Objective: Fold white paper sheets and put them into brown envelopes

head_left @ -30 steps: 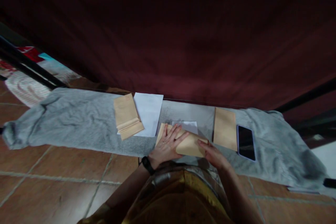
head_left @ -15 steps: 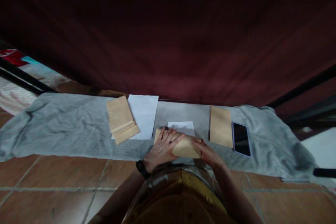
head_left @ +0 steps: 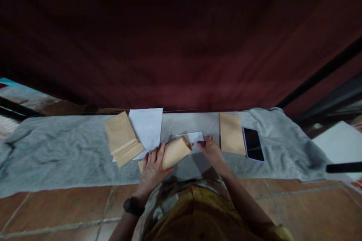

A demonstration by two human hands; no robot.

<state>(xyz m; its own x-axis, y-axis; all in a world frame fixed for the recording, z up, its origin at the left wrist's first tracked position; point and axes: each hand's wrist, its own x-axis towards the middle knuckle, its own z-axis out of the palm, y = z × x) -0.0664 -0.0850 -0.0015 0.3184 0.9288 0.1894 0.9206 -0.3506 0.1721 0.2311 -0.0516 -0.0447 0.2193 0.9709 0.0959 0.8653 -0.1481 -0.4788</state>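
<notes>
A black watch [head_left: 133, 208] sits on the left wrist. The left hand [head_left: 154, 167] lies on the left end of a brown paper bag [head_left: 177, 151], with its fingers a bit spread and its thumb held out, pressing and not gripping. The bag lies by the near edge of the tabletop [head_left: 70, 158], around the middle, and its puffy right end gapes. The right hand [head_left: 210, 150] is bent, with its fingertips at the right side of a small white paper [head_left: 195, 136]; I can't tell if it pinches it. Toward the right end are a phone [head_left: 253, 144] and a flat brown packet [head_left: 232, 133], side by side. Left of the middle, folded brown paper [head_left: 120, 130] partly covers a big white sheet [head_left: 146, 124], which reaches the far edge. Behind that edge hangs a dark red cloth [head_left: 181, 64].
</notes>
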